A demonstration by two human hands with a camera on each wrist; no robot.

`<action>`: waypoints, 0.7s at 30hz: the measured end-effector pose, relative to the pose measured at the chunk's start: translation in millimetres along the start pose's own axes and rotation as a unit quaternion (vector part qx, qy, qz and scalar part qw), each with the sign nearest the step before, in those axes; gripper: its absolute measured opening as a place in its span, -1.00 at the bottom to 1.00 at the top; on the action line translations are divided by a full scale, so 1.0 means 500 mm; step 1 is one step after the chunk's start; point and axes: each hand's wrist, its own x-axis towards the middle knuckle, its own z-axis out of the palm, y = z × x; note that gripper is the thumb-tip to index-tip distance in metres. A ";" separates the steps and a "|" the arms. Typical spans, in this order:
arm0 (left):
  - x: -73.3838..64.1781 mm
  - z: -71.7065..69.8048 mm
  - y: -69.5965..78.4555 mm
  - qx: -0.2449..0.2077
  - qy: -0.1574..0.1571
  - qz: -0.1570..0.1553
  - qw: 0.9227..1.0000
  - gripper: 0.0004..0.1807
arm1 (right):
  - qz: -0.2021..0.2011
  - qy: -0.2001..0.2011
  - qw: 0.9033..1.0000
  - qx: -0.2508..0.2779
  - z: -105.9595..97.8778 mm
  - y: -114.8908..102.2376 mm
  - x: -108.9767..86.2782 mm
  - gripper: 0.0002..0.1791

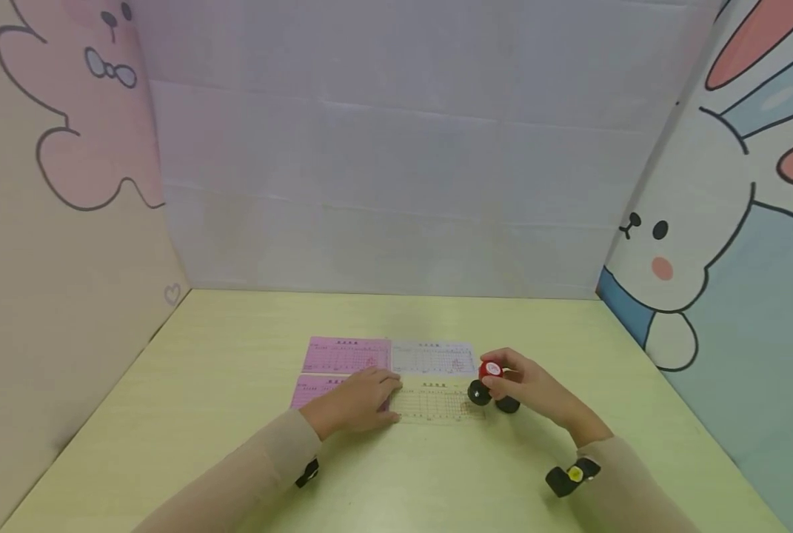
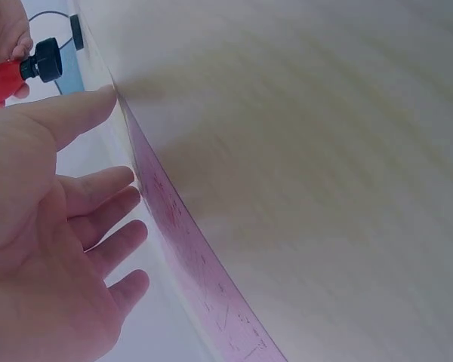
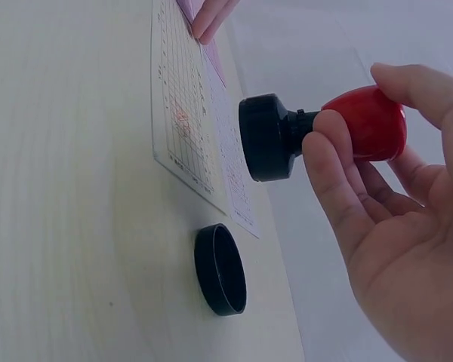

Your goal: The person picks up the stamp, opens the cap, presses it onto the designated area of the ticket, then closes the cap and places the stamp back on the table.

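Observation:
My right hand [image 1: 539, 385] holds a round stamp by its red handle [image 3: 370, 124], thumb and fingers around it. The stamp's black base [image 3: 264, 137] is tilted and raised off the table, near the right end of a yellow form [image 1: 429, 403]. Its round black cap [image 3: 220, 270] lies on the table just beside that form. My left hand [image 1: 352, 400] rests, fingers extended, over the inner edges of the yellow form and a pink form [image 1: 309, 385]. Red marks show on the right part of the yellow form.
Behind these lie another pink form [image 1: 343, 355] and a white form [image 1: 432, 358], edge to edge, each with reddish marks at the right. The pale yellow table [image 1: 236, 326] meets a white back wall [image 1: 396, 185] and side walls with cartoon animals.

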 end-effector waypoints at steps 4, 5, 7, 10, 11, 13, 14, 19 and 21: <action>0.007 -0.002 0.004 -0.007 0.012 0.016 1.000 -0.35 | 0.011 0.028 1.000 0.005 -0.013 -0.001 -0.010 -0.49; 0.010 -0.003 0.005 -0.009 0.017 0.022 1.000 -0.36 | 0.013 0.034 0.999 0.008 -0.017 -0.001 -0.012 -0.50; 0.018 -0.001 0.009 -0.008 0.026 0.032 0.999 -0.37 | 0.014 0.043 0.999 0.012 -0.024 0.000 -0.018 -0.50; 0.034 0.004 0.018 -0.008 0.035 0.041 0.999 -0.38 | 0.013 0.054 0.998 0.016 -0.033 0.005 -0.026 -0.50; 0.039 0.004 0.023 -0.013 0.037 0.042 0.998 -0.38 | 0.012 0.057 0.998 0.017 -0.036 0.006 -0.029 -0.50; 0.051 0.006 0.033 -0.024 0.038 0.040 0.998 -0.38 | 0.008 0.061 0.998 0.022 -0.042 0.009 -0.035 -0.51; 0.056 0.006 0.038 -0.030 0.039 0.041 0.998 -0.38 | 0.006 0.063 0.998 0.023 -0.045 0.011 -0.037 -0.51; 0.083 0.004 0.066 -0.056 0.047 0.043 0.996 -0.42 | 0.005 0.079 0.997 0.026 -0.057 0.017 -0.050 -0.51; 0.097 0.008 0.076 -0.065 0.048 0.045 0.996 -0.43 | 0.010 0.088 0.996 0.024 -0.060 0.020 -0.056 -0.51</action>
